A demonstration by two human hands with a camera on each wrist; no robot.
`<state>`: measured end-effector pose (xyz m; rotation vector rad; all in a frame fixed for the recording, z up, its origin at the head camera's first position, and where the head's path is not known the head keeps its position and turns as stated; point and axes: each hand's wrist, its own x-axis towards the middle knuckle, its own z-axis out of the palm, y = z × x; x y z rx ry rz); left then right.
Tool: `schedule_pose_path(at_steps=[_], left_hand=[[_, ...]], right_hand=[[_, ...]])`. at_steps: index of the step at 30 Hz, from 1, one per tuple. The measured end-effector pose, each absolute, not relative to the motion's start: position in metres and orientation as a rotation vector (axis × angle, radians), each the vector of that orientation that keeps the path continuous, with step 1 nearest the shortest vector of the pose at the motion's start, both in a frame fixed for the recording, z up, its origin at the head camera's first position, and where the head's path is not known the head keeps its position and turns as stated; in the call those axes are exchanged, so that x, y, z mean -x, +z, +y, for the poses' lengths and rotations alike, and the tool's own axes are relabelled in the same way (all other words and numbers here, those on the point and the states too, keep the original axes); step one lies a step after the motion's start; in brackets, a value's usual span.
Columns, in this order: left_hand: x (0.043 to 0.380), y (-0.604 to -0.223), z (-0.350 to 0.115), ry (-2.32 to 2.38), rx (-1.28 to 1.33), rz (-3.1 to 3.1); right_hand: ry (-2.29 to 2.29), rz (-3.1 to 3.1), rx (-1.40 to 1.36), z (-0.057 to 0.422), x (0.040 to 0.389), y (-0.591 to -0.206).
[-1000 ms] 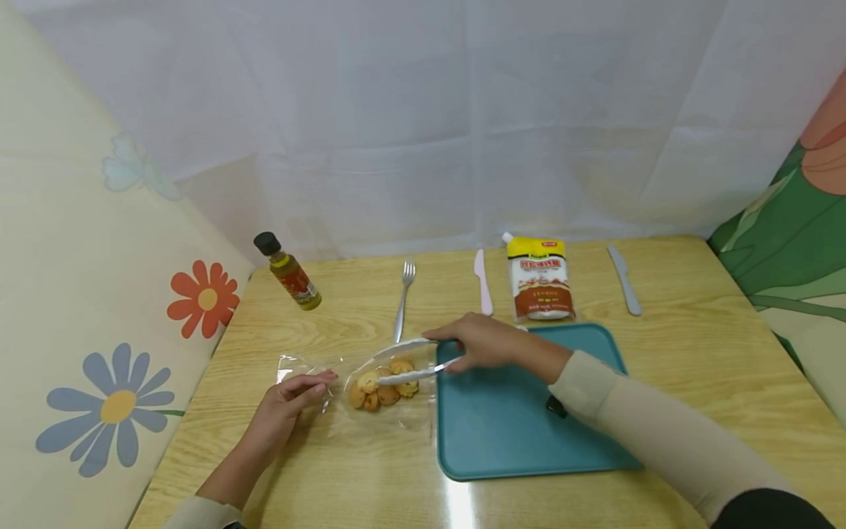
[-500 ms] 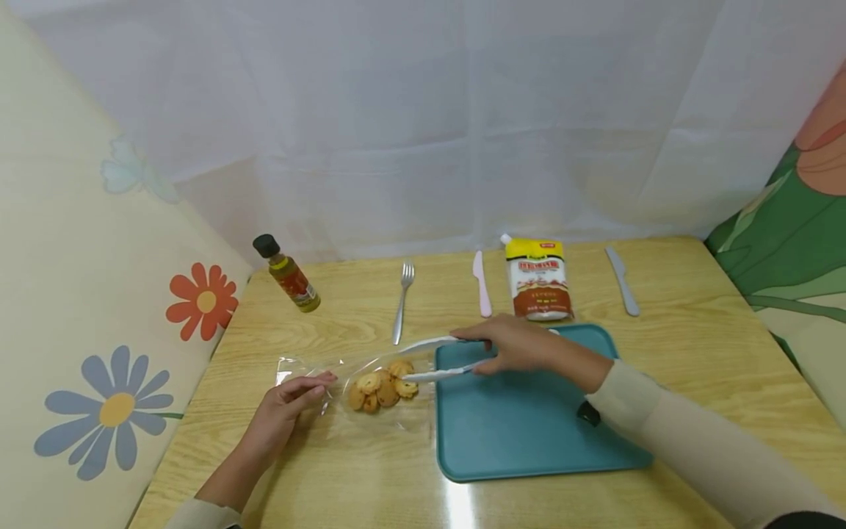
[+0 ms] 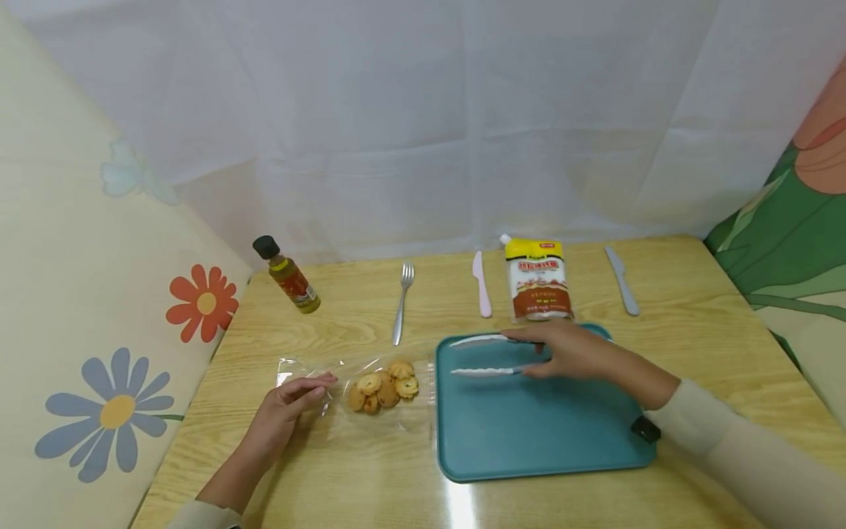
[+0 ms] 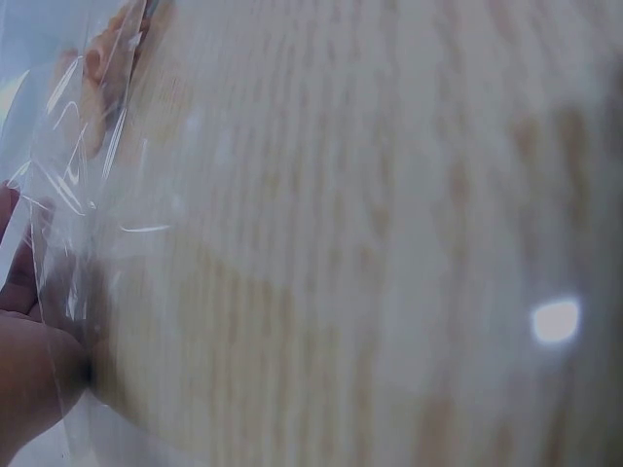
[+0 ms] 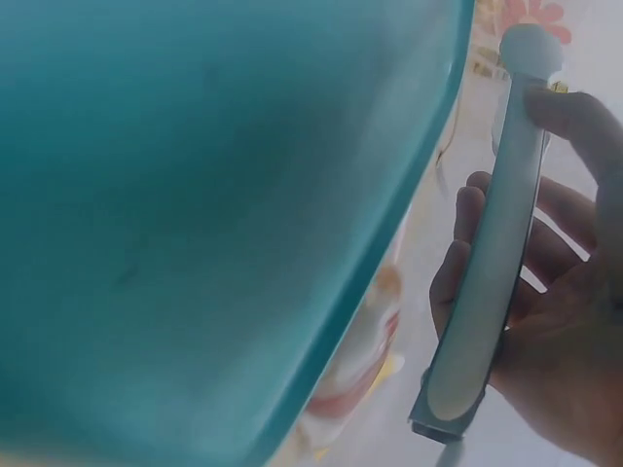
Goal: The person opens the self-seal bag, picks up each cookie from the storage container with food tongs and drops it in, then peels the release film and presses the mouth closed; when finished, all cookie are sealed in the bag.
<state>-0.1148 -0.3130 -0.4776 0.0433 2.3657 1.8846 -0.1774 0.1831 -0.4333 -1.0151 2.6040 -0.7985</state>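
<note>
My left hand [image 3: 286,405] pinches the open end of a clear plastic bag [image 3: 415,425] lying left of the tray. Several golden cookies [image 3: 386,389] sit inside the bag, some round with fluted edges. In the left wrist view the bag's film [image 4: 68,175] crosses my fingers at the left edge. My right hand [image 3: 581,354] grips a pair of tongs [image 3: 487,372] over the teal tray [image 3: 529,433]. Their two pale arms point left, spread apart with nothing between them. The right wrist view shows the tongs' grey-green handle [image 5: 496,233] between thumb and fingers.
Along the back stand or lie a sauce bottle [image 3: 292,281], a fork [image 3: 400,308], a pink knife [image 3: 482,283], a yellow, white and brown pouch [image 3: 538,283] and a grey knife [image 3: 623,283]. A white cloth [image 3: 396,147] hangs behind the wooden table [image 3: 330,477].
My right hand has drawn the tongs rightward, from over the cookies to above the tray, with nothing in their tips. My left hand and the bag have stayed put.
</note>
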Motion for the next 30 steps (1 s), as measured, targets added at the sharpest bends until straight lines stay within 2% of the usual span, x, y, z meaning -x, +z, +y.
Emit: schedule_pose_path(at_steps=[16,30], left_hand=[[0.116,-0.478,-0.316,1.876,-0.053,2.359],[0.114,-0.475,-0.312,1.892,-0.041,2.349]], right_hand=[[-0.928,2.77,0.661,0.254,0.145,-0.435],[-1.049,2.927,0.179,0.299,0.111,-0.453]])
